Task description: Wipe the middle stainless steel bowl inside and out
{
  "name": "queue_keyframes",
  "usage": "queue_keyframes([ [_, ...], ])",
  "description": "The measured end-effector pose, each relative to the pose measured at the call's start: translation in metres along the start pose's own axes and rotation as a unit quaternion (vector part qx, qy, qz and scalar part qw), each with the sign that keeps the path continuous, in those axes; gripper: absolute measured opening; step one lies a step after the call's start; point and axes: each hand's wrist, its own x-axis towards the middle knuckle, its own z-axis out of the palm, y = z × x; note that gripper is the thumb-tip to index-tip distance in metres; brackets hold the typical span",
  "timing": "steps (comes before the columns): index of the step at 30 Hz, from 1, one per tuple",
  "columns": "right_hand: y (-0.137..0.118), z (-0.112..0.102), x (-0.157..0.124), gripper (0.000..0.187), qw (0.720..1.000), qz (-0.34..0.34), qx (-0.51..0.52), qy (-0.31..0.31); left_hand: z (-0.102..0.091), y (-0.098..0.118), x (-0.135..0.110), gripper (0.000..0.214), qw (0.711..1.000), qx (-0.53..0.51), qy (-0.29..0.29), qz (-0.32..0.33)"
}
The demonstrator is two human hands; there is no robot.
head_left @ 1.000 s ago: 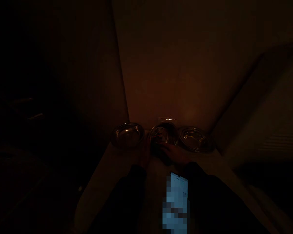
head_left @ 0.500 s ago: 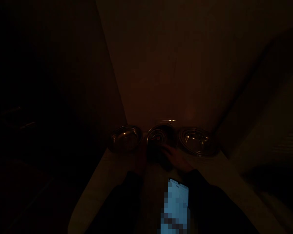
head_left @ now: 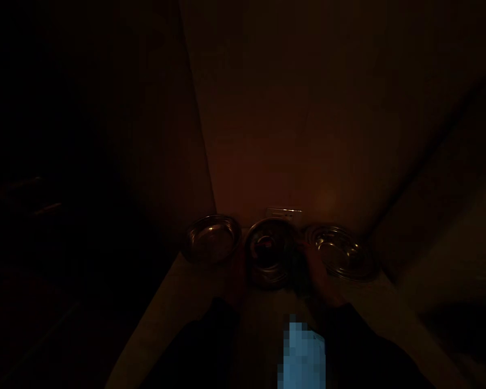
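Shiny metal catches the little light there is, beginning with the first bowl (head_left: 213, 243), which stands at the far left end of your pale desk (head_left: 162, 313), in the corner by the walls. Just to its right, your left hand (head_left: 235, 273) is a dim shape coming out of a dark sleeve (head_left: 190, 340). Its fingers lie at the left side of the middle bowl (head_left: 269, 268); the shadow is so deep that you cannot tell how far they are spread or whether they grip the rim. The middle bowl sits between your two hands, its open side facing up toward you, with glints along its inner wall. Behind it, low on the wall (head_left: 267, 124), is a small wall fitting (head_left: 284, 212) with a bright upper edge. At the bowl's right side comes a dark bundle (head_left: 300, 273), soft-looking, perhaps cloth. Your right hand (head_left: 319, 273) is closed on it from the right: the bundle lies on the inner side of your fingers, between them and the bowl's right rim, though the fingertips are lost in the dark. Below, nearer to you and beside your right sleeve (head_left: 372, 351), a pale-blue glowing panel (head_left: 305, 356) shows only as coarse blocks. Furthest right, just past your right hand, stands the third bowl (head_left: 340, 256), its rim showing several rings.
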Motion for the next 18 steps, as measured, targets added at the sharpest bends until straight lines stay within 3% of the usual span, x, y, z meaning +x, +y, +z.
queue_keyframes([
  [5,-0.026,-0.025,0.012,0.045,1.0,0.008,0.008,0.021,-0.002,-0.002,0.014,0.044,0.999,-0.018,-0.033,0.03],
  [10,-0.061,-0.03,0.022,0.039,1.0,0.017,0.008,0.021,-0.005,-0.008,0.02,0.044,0.998,-0.039,-0.045,0.019],
  [12,-0.068,-0.029,0.024,0.035,1.0,0.001,-0.013,0.005,-0.005,-0.007,0.018,0.044,0.997,-0.048,-0.057,0.017],
  [18,-0.073,-0.038,0.023,0.028,0.989,-0.082,-0.124,0.006,-0.005,0.003,0.01,0.041,0.997,-0.058,-0.02,-0.041],
])
